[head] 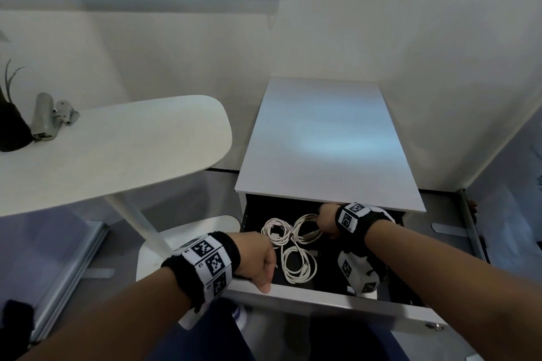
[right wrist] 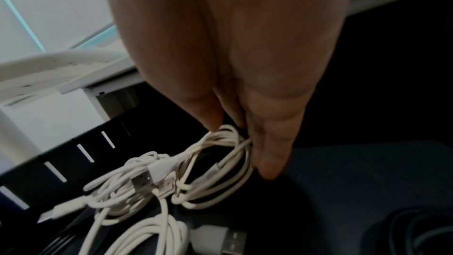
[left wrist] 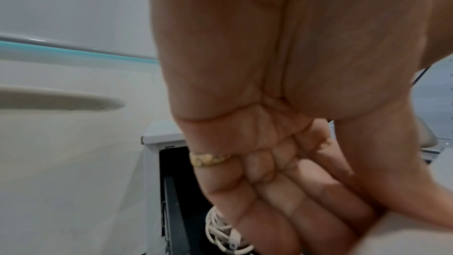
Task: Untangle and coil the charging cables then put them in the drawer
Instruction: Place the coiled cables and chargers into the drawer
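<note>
The white cabinet's drawer [head: 322, 299] stands pulled out, dark inside. Three coiled white charging cables lie in it: one at the back left [head: 275, 233], one at the back right [head: 306, 230], one nearer the front [head: 297, 265]. My right hand [head: 324, 223] reaches under the cabinet top and pinches the back right coil [right wrist: 215, 172] between thumb and fingers [right wrist: 269, 162]. My left hand [head: 265, 271] grips the drawer's front edge, fingers [left wrist: 282, 210] inside and thumb on the front panel. A coil [left wrist: 220, 230] shows just beyond them.
The cabinet top [head: 322, 141] overhangs the back of the drawer. A white table [head: 117, 149] with a dark pot [head: 11, 126] and a grey object [head: 44, 116] stands to the left, a white seat [head: 187, 240] under it. A dark cable [right wrist: 416, 230] lies at the drawer's right.
</note>
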A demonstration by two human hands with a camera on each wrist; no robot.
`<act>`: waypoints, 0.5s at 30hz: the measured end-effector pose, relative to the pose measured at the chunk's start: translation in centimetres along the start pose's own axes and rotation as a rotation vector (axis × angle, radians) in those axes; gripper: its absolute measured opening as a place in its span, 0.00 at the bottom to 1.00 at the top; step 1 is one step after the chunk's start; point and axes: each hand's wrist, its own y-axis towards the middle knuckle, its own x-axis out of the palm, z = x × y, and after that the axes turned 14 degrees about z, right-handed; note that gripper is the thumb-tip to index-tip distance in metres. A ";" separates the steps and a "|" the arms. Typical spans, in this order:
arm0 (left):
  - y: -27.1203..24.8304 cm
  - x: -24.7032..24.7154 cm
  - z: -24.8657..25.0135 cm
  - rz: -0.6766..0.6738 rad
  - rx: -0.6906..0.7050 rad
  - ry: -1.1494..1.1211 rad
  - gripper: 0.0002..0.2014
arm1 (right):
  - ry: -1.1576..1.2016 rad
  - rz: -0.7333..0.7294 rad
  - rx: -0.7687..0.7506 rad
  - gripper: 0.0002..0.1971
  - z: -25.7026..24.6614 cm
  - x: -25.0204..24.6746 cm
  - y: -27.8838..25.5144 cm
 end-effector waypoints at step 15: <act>-1.3 -1.8 -2.9 0.022 -0.171 0.156 0.18 | 0.075 0.063 -0.377 0.10 -7.7 -1.2 -0.4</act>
